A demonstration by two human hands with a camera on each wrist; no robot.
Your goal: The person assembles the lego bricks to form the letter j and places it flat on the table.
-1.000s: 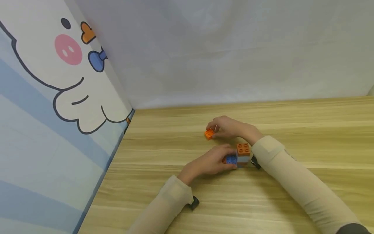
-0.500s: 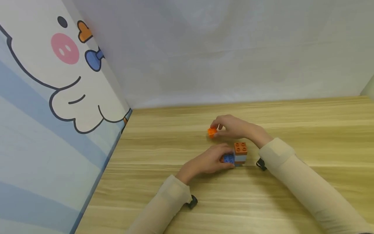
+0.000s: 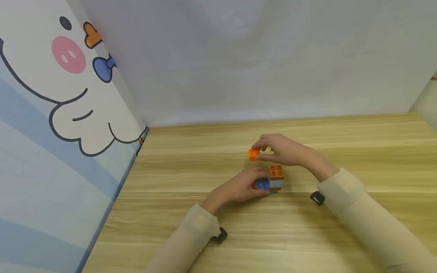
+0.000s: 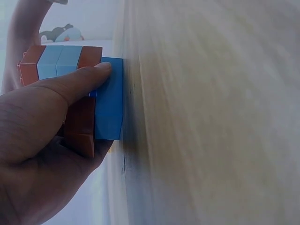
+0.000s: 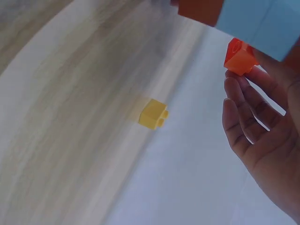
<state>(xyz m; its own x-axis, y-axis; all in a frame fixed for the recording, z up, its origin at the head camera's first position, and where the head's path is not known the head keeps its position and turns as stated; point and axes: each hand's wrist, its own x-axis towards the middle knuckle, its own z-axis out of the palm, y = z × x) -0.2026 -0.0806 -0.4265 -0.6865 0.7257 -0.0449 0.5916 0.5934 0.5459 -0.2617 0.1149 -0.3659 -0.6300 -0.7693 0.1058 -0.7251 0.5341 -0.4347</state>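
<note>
In the head view my left hand [image 3: 239,185] grips the low end of a toy brick build, thumb on the near side. The build has a blue base brick [image 4: 108,101] flat on the table, a brown brick [image 4: 79,124] on it under my hand, and a taller column [image 3: 276,179] of brown and light blue bricks at its right end. Beyond the build, my right hand [image 3: 286,150] pinches a small orange brick [image 3: 253,154] between thumb and fingers. The right wrist view shows this brick held up, with the other fingers loosely bent below it.
A yellow brick [image 5: 153,114] lies on the wood-grain table [image 3: 191,151] beyond my right hand, mostly hidden by it in the head view. A white sheet [image 3: 239,76] stands behind the table, and a cartoon-printed panel [image 3: 51,125] borders the left side.
My right hand has moved right with the orange brick, bringing it closer to the column. The left hand keeps its grip on the build. The head view has shifted slightly.
</note>
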